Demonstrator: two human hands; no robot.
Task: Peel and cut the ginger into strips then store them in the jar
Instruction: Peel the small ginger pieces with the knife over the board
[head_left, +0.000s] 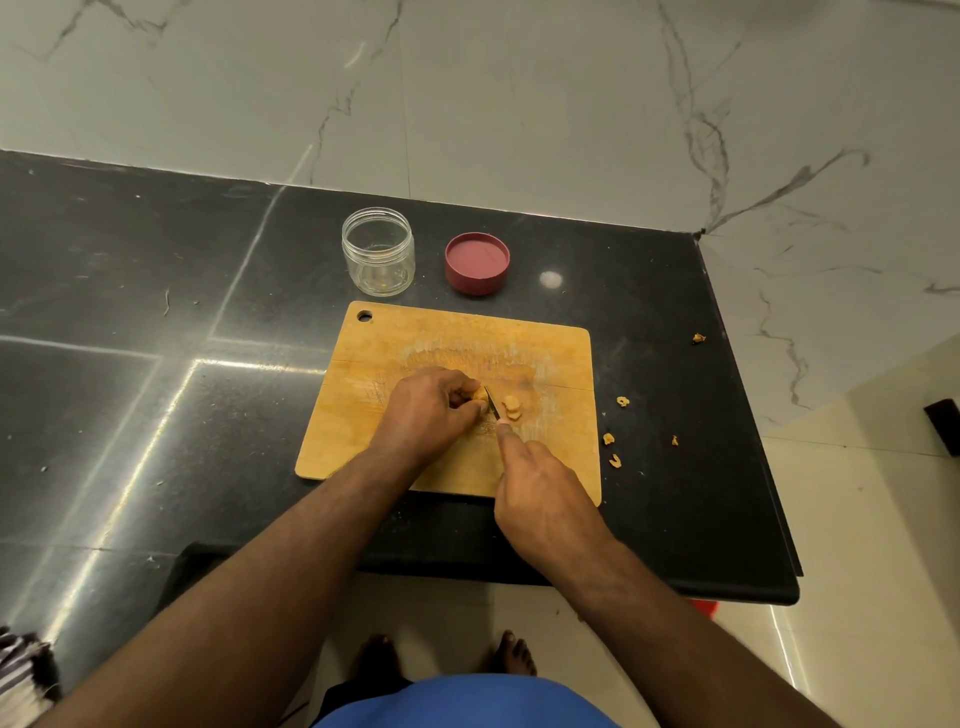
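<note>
Yellow ginger (479, 396), small and probably slippery, is being pinched by left hand (431, 408) fingers; right hand (540, 493) is gripping the knife (492, 402).

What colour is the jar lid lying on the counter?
Dusty red, almost maroon; the lid shows clearly in the head view, beside the jar.

Warm indoor light falls from above me; the polished black table (156, 322) throws back bright streaks and one round glare spot (550, 279). My wide lens bends the edges, and the frame looks slightly soft throughout.
</note>
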